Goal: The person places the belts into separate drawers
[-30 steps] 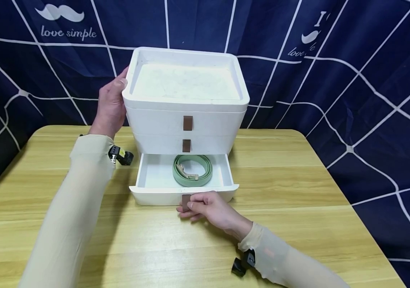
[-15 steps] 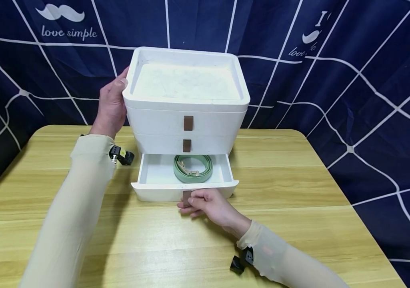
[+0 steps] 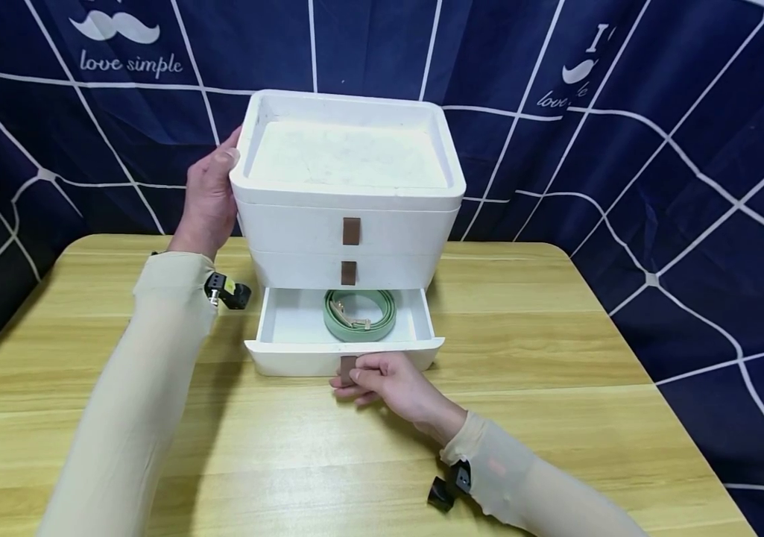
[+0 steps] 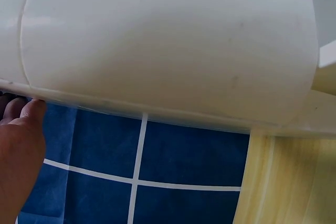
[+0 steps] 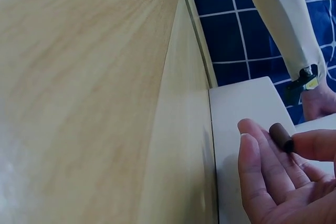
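A white drawer unit (image 3: 355, 224) stands on the wooden table, its bottom drawer (image 3: 294, 358) pulled out toward me. Inside that drawer lies a coiled green belt (image 3: 359, 332) with a gold-coloured buckle. My right hand (image 3: 391, 384) pinches the brown pull tab (image 3: 347, 368) on the drawer's front; in the right wrist view the tab (image 5: 281, 137) sits between thumb and fingers. At the unit's upper left side, my left hand (image 3: 210, 186) grips the top edge, thumb on the rim and the other fingers mostly hidden behind. The left wrist view shows the unit's side wall (image 4: 168, 45).
Two upper drawers with brown tabs (image 3: 351, 231) are closed. The unit's top is a shallow tray (image 3: 355, 192) with a raised rim. A dark blue curtain (image 3: 382, 45) with white grid lines hangs behind and to the right of the table (image 3: 522, 358).
The bottom drawer has slid slightly inward, away from me, with my right hand still on its tab; the belt moved with it. My left hand has stayed in place.
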